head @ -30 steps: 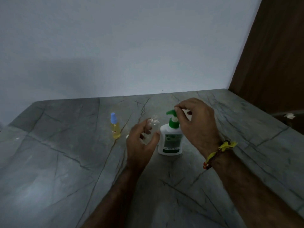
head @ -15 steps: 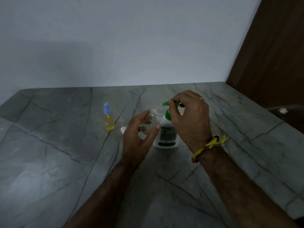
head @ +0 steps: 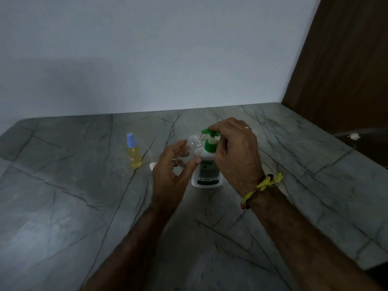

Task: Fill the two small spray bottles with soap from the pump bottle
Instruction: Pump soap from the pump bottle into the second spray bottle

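Observation:
A white pump bottle (head: 208, 171) with a green pump head stands on the grey stone counter (head: 84, 206). My right hand (head: 235, 156) rests its fingers on top of the green pump head. My left hand (head: 172, 173) holds a clear, uncapped small spray bottle (head: 194, 144), tilted with its open neck right under the pump's spout. A second small spray bottle (head: 133, 152), filled with yellow liquid and closed with a blue cap, stands upright to the left.
A small white cap with a thin tube (head: 152, 163) lies on the counter between the yellow bottle and my left hand. A pale wall runs along the back. A dark wooden panel (head: 346, 59) borders the counter on the right.
The clear bottle has tilted closer, bringing its neck under the green spout. My right hand has settled on top of the pump head. The view has shifted slightly.

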